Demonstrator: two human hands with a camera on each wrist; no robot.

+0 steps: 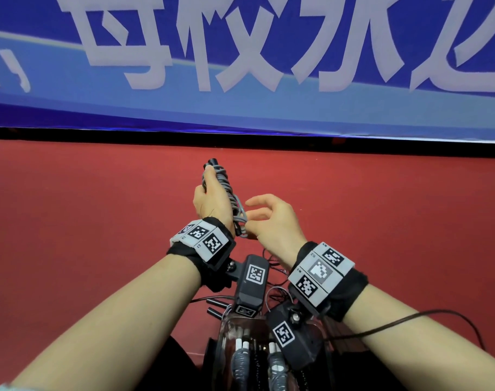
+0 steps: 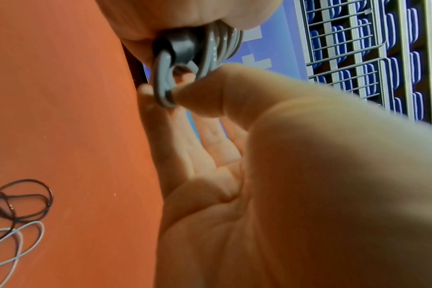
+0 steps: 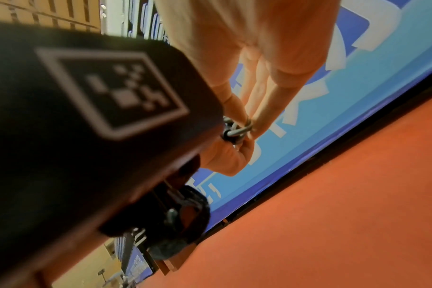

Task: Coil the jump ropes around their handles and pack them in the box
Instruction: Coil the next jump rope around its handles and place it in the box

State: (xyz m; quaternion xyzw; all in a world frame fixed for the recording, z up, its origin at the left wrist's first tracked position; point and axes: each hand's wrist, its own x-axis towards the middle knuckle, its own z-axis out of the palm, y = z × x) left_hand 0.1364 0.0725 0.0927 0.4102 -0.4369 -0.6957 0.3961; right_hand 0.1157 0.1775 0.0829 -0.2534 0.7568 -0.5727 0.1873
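My left hand [image 1: 212,198] is raised over the red floor and grips a jump rope bundle [image 1: 223,179]: black handles with grey rope coiled round them. A black handle end [image 2: 183,46] sticks out below the left palm. My right hand [image 1: 269,221] is at the bundle's lower end. Its thumb and forefinger pinch the last grey rope loop [image 2: 163,81] there, and its other fingers are spread loosely. The right wrist view shows the same rope loop [image 3: 237,130] at the fingertips. A clear box [image 1: 226,328] stands below my wrists with coiled ropes [image 1: 240,359] inside.
Black handles [image 1: 215,306] and loose rope lie on the red floor beside the box. Loose black and grey ropes [image 2: 17,204] lie tangled on the floor. A blue banner [image 1: 240,66] with white characters runs along the far floor edge. Dark cables trail from my right wrist.
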